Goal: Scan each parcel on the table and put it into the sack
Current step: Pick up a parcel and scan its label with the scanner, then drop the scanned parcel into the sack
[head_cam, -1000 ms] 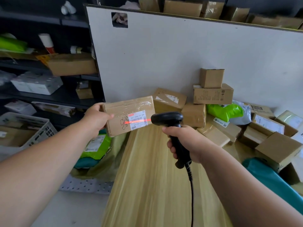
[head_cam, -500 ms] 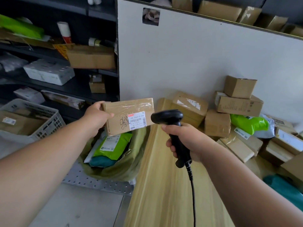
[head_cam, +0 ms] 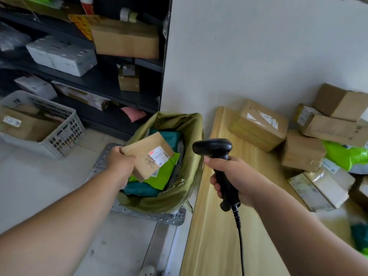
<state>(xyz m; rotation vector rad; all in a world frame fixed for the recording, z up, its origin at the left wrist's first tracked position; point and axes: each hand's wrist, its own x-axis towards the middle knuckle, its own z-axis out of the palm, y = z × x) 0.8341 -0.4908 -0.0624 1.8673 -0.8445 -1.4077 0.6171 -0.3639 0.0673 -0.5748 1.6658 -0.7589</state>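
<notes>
Pale wooden table (head_cam: pixel 211 236) beside black shelving (head_cam: pixel 99 82)

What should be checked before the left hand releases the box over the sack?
1. Left hand grips the cardboard box: ok.
2. Box above the open mouth of the green sack: ok.
3. Room in the sack on top of the mailers: ok.
4. Scan registered: cannot tell.
5. Right hand holds the scanner clear of the sack: ok.
</notes>
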